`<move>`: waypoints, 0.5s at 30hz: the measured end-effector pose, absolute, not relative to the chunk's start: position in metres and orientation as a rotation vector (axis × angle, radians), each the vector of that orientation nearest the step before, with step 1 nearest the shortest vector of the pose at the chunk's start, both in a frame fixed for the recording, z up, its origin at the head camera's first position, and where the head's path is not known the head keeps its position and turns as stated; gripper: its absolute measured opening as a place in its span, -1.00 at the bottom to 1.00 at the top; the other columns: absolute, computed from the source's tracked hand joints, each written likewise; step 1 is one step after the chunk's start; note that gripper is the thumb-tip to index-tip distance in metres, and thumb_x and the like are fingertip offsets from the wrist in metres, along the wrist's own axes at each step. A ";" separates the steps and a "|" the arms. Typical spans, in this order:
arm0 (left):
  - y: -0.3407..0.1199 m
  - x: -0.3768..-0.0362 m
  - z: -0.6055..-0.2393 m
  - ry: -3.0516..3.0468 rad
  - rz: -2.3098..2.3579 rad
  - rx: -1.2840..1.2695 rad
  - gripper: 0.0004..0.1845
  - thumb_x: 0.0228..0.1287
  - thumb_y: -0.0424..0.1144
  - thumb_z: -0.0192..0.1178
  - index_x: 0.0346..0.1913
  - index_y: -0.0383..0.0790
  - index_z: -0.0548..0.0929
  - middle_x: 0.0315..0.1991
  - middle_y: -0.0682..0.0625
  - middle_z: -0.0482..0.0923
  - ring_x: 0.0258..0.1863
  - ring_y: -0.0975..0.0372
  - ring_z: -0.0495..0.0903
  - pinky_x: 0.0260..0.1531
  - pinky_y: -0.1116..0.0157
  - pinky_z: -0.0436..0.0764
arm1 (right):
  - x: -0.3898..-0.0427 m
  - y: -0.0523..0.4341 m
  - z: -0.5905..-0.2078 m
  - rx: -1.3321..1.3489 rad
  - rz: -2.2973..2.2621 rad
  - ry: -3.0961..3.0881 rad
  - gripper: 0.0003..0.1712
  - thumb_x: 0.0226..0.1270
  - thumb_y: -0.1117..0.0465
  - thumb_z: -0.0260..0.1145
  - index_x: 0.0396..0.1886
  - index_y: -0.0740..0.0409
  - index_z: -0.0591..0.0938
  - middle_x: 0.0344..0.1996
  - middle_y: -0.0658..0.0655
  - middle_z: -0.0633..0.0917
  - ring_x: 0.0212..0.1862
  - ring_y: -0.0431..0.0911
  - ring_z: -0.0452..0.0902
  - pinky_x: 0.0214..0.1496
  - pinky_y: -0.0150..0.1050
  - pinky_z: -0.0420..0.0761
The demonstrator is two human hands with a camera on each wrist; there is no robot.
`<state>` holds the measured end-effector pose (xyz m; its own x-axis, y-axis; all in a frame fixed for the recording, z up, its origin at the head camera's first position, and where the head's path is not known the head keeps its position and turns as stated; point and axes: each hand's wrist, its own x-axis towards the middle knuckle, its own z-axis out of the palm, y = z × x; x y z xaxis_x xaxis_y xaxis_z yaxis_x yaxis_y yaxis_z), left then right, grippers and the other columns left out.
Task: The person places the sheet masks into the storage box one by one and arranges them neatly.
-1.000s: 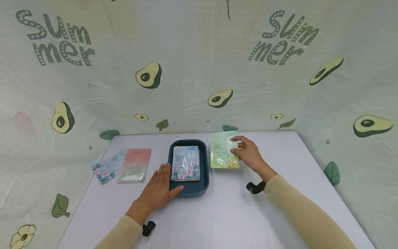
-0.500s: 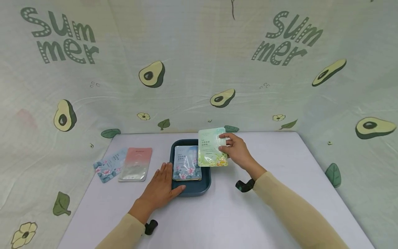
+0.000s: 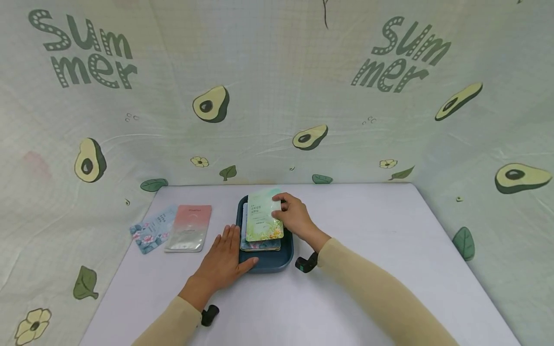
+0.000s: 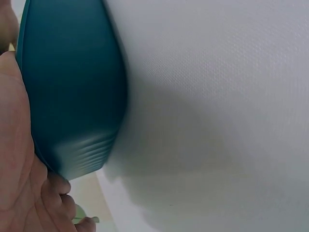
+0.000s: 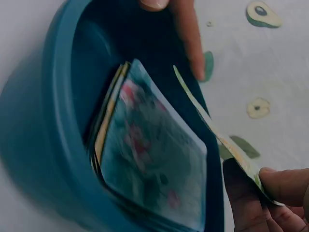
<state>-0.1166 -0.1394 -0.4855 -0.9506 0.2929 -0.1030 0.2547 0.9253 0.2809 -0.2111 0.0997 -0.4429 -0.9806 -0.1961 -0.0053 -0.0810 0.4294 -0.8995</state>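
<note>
The right hand pinches the green sachet by its right edge, thumb on top, fingers beneath. The sachet hovers tilted directly above the stack of sachets inside the blue tray, long axis running away from the person and parallel to the tray's long side. The wrist view shows a clear gap between sachet and stack. The left hand lies flat and relaxed on the desk, fingers straight, thumb against the tray's near-left rim. Two further sachets lie well apart to the left.
</note>
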 end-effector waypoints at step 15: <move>-0.138 -0.117 -0.482 2.952 0.334 0.440 0.16 0.48 0.43 0.05 0.68 -0.46 -0.07 0.71 -0.35 -0.11 0.71 -0.17 -0.14 0.64 -0.19 0.02 | -0.215 0.074 -0.454 -0.350 -1.097 2.780 -0.49 0.46 0.19 0.41 0.35 0.15 0.60 0.00 0.30 0.79 -0.12 0.08 0.70 -0.11 -0.05 0.69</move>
<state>-0.1166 -0.1379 -0.4818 -0.9478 0.3018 -0.1029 0.2713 0.9327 0.2376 -0.2147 0.0745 -0.4541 -0.9642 -0.2625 -0.0377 -0.1660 0.7082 -0.6862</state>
